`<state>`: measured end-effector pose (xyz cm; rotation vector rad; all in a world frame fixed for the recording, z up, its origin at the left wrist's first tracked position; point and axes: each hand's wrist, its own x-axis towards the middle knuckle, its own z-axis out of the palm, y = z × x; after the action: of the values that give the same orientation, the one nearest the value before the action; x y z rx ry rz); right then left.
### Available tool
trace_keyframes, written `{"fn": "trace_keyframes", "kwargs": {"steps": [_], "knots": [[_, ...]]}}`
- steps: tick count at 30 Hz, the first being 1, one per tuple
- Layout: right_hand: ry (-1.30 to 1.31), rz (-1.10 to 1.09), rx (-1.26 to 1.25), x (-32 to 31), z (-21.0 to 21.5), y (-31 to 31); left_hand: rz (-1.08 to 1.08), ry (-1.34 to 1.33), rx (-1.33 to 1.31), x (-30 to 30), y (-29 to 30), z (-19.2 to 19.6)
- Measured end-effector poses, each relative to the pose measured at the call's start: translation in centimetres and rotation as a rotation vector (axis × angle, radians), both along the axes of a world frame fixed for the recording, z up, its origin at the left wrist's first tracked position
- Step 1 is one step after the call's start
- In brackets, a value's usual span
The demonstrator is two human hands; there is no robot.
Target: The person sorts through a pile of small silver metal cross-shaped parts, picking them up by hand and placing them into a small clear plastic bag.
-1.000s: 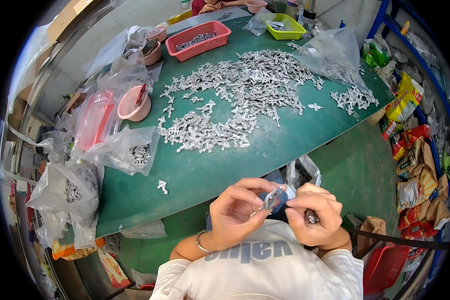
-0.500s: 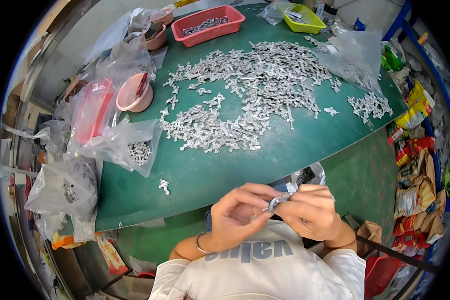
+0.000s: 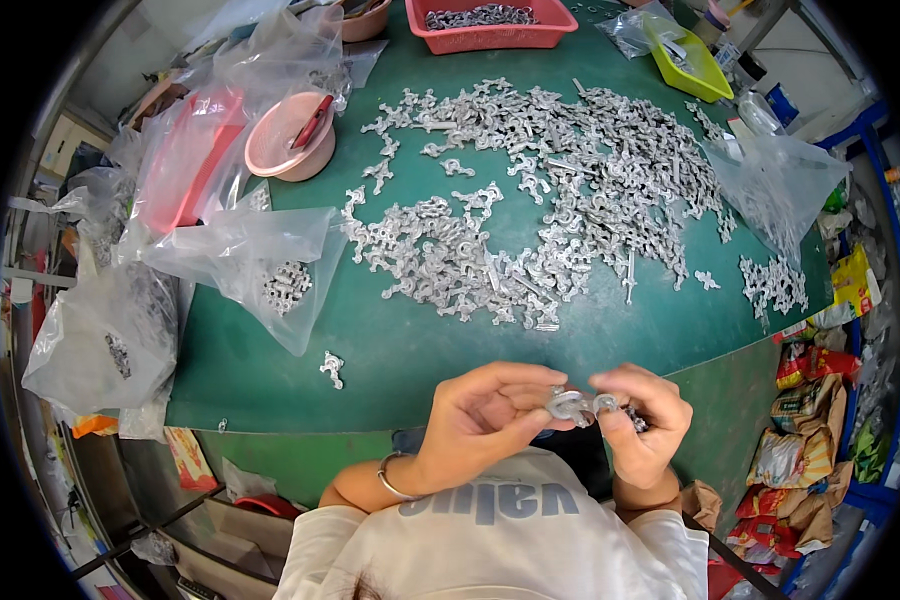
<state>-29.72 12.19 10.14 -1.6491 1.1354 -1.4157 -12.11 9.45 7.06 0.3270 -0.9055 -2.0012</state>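
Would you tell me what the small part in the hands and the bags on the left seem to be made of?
The small part looks like cast metal: dull silver-grey with soft glints, like the heap. The bags look like thin clear plastic film, creased and glossy, showing their contents.

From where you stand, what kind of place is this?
Probably a small workshop for sorting or assembling parts: a heap of small metal castings covers the green worktable, with a red basket and clear plastic bags of more.

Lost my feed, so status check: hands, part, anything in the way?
Left hand and right hand both pinch one small metal part over the table edge. Heap of metal parts lies beyond. Nothing between them.
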Motion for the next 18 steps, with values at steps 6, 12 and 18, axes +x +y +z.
{"fn": "trace_keyframes", "kwargs": {"steps": [6,12,18], "knots": [[0.024,0.004,-0.053,0.5,-0.1,-0.5,0.015,-0.025,-0.001,-0.1,-0.4,0.0],[-0.008,-0.014,-0.018,0.6,-0.1,0.3,0.010,-0.044,-0.016,-0.1,-0.2,0.2],[-0.183,-0.138,-0.011,1.5,-0.4,1.2,0.008,-0.105,-0.032,-0.1,0.2,0.7]]}}
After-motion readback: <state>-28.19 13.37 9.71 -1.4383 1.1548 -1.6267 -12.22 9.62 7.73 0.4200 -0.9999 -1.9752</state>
